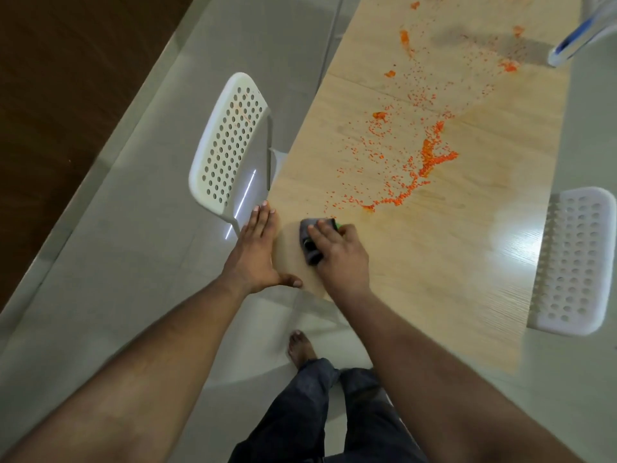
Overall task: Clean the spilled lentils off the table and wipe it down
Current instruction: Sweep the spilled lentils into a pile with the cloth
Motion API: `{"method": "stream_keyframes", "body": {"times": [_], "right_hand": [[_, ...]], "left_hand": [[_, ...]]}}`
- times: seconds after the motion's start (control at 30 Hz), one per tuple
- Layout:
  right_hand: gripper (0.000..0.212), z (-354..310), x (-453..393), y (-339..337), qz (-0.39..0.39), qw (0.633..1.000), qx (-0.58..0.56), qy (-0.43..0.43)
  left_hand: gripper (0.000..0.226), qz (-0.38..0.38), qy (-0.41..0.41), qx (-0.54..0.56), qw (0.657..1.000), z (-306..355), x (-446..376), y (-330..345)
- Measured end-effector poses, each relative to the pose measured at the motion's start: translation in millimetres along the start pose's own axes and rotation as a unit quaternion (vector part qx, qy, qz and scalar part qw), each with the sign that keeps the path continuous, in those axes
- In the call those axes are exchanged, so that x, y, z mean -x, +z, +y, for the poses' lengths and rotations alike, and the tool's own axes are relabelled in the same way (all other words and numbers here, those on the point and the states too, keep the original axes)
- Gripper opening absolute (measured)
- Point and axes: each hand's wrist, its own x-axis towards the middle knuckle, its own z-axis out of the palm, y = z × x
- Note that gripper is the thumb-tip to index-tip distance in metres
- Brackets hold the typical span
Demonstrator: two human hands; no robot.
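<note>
Wooden table [467,228] strewn with lentils [430,155]; right hand [337,252] presses cloth [310,242], left hand [257,252] fingers spread flat at edge

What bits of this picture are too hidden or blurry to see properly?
Head view only:
- Grey cloth: mostly covered by the right hand; the green bit beside it can't be identified.
- Blue-and-white object: blurred, cut off by the top right edge.
- Scattered orange lentils: far grains too small.
- Wooden table: far end cut off.

Bare table [434,262] right of cloth, lentils [400,182] ahead, white chairs [230,145] flanking both sides
</note>
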Motion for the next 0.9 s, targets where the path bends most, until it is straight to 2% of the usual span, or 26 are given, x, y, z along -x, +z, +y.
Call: {"method": "stream_keyframes", "body": {"times": [0.13, 0.23, 0.33, 0.4, 0.5, 0.57, 0.63, 0.73, 0.8, 0.9], "right_hand": [[0.06, 11.7, -52.2, -24.0, -0.017, 0.992, 0.01, 0.121], [0.063, 12.6, -54.9, -30.8, -0.011, 0.989, 0.005, 0.146], [0.065, -3.2, -28.5, -27.2, 0.027, 0.993, -0.018, 0.109], [0.065, -16.1, -5.4, -14.6, 0.031, 0.998, -0.022, 0.052], [0.064, -31.9, 14.1, 6.1, -0.013, 0.999, 0.006, -0.046], [0.071, -33.0, 1.7, 7.9, -0.032, 0.998, 0.019, -0.057], [0.077, -30.5, -22.0, 2.9, -0.047, 0.998, 0.025, -0.042], [0.061, -13.5, -65.5, -6.8, -0.036, 0.999, 0.02, 0.01], [0.055, 1.7, -91.2, -15.6, -0.03, 0.998, 0.018, 0.061], [0.058, 24.5, -117.0, -29.8, -0.032, 0.991, 0.014, 0.128]], "left_hand": [[0.165, -0.001, -0.01, 0.018, 1.0, 3.0, -4.9, -6.1], [0.167, -0.007, -0.014, 0.031, 0.999, 3.6, -7.5, -8.5], [0.172, -0.008, -0.021, 0.052, 0.998, 1.3, -9.2, -9.5], [0.174, -0.003, -0.025, 0.069, 0.997, 0.7, -9.9, -11.7], [0.161, 0.002, -0.014, 0.08, 0.997, -1.4, -11.9, -14.3], [0.155, -0.002, -0.004, 0.076, 0.997, -0.3, -17.9, -16.5], [0.165, -0.015, -0.003, 0.08, 0.997, 1.0, -25.4, -19.1], [0.181, -0.027, -0.014, 0.075, 0.997, 5.9, -36.3, -20.7], [0.184, -0.03, -0.014, 0.063, 0.997, 7.1, -41.6, -20.4], [0.181, -0.034, -0.019, 0.058, 0.998, 10.0, -45.7, -22.8]]}}
